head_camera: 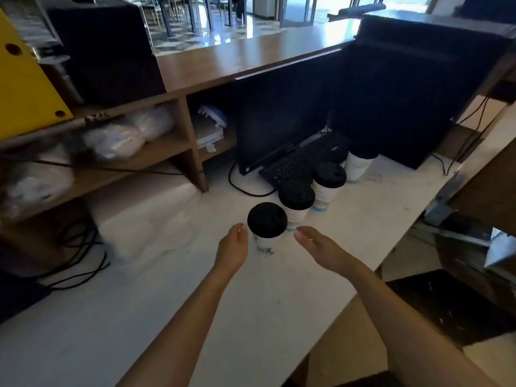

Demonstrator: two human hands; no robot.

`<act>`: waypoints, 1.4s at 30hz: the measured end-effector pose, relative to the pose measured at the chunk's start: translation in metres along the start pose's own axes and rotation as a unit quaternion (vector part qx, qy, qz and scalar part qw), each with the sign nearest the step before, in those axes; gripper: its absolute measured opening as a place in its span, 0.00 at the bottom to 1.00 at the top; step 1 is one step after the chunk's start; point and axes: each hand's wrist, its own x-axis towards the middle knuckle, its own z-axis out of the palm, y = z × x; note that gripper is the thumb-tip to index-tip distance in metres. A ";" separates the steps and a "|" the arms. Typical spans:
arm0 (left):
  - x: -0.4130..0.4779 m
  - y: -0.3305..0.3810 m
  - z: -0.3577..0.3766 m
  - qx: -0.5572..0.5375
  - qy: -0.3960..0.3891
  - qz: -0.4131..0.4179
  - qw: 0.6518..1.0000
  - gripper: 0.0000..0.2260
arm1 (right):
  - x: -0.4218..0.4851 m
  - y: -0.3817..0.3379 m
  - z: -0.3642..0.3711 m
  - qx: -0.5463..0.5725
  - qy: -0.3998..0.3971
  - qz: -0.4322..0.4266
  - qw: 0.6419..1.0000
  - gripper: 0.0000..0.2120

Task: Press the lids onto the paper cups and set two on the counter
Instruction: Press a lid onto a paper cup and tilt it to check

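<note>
Left hand (pixel 233 247), right hand (pixel 321 248) flanking white paper cup (pixel 265 243), black lid (pixel 267 219)

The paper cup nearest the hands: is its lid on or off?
On. A black lid covers the whole top of the cup; how tightly, cannot tell.

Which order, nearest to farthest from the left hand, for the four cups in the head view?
1. front cup, just right of the left hand
2. second cup, behind it to the right
3. third cup, by the keyboard
4. back cup, farthest right in the row
</note>
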 end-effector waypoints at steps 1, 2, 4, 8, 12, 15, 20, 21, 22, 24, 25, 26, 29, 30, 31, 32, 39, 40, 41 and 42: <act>0.005 0.004 0.002 -0.028 0.013 0.005 1.000 0.20 | 0.007 -0.006 0.004 0.028 0.007 -0.007 1.000 0.24; 0.007 0.009 0.004 -0.052 0.015 0.005 0.999 0.21 | 0.012 -0.012 0.007 0.053 0.015 -0.006 0.998 0.24; 0.012 0.019 0.009 -0.088 0.005 0.013 0.996 0.21 | 0.021 -0.024 0.015 0.087 0.028 -0.009 0.996 0.24; 0.021 0.021 0.019 -0.142 0.018 -0.004 0.990 0.19 | 0.044 -0.023 0.027 0.161 0.046 -0.009 0.986 0.21; 0.021 0.021 0.022 -0.196 0.029 -0.018 0.980 0.18 | 0.056 -0.018 0.031 0.237 0.022 -0.028 0.971 0.09; 0.019 0.017 0.019 -0.205 0.048 -0.022 0.977 0.17 | 0.057 -0.020 0.030 0.263 -0.008 -0.039 0.964 0.08; -0.006 -0.002 0.000 -0.218 0.098 -0.042 0.970 0.16 | 0.049 -0.027 0.051 0.260 -0.083 -0.061 0.960 0.14; -0.013 -0.008 -0.005 -0.224 0.110 -0.047 0.967 0.15 | 0.047 -0.027 0.059 0.259 -0.094 -0.058 0.960 0.15; -0.021 -0.015 -0.010 -0.231 0.124 -0.055 0.963 0.15 | 0.044 -0.027 0.069 0.255 -0.105 -0.055 0.960 0.16; -0.038 -0.029 -0.020 -0.244 0.149 -0.072 0.955 0.15 | 0.034 -0.030 0.090 0.247 -0.127 -0.058 0.959 0.17; -0.045 -0.037 -0.025 -0.248 0.163 -0.081 0.951 0.15 | 0.029 -0.031 0.102 0.242 -0.135 -0.064 0.959 0.17; -0.051 -0.044 -0.030 -0.249 0.176 -0.089 0.948 0.15 | 0.023 -0.032 0.113 0.235 -0.138 -0.072 0.959 0.16; -0.067 -0.060 -0.040 -0.245 0.199 -0.114 0.942 0.17 | 0.009 -0.035 0.138 0.205 -0.133 -0.096 0.965 0.15; -0.070 -0.064 -0.043 -0.247 0.197 -0.117 0.941 0.17 | 0.007 -0.035 0.142 0.196 -0.134 -0.099 0.966 0.15; -0.072 -0.066 -0.045 -0.253 0.194 -0.120 0.940 0.18 | 0.007 -0.037 0.143 0.185 -0.134 -0.099 0.969 0.14; -0.073 -0.066 -0.047 -0.261 0.193 -0.126 0.937 0.18 | 0.009 -0.040 0.141 0.175 -0.131 -0.095 0.971 0.12; -0.056 -0.040 -0.028 -0.225 0.311 -0.135 0.914 0.18 | 0.056 -0.089 0.133 0.054 -0.139 -0.163 0.975 0.14; -0.053 -0.039 -0.024 -0.206 0.330 -0.123 0.913 0.17 | 0.059 -0.088 0.137 0.043 -0.153 -0.170 0.973 0.15; -0.051 -0.041 -0.022 -0.195 0.342 -0.113 0.912 0.17 | 0.060 -0.087 0.140 0.043 -0.161 -0.169 0.971 0.15; -0.049 -0.043 -0.021 -0.190 0.347 -0.107 0.912 0.16 | 0.061 -0.085 0.142 0.049 -0.165 -0.166 0.971 0.15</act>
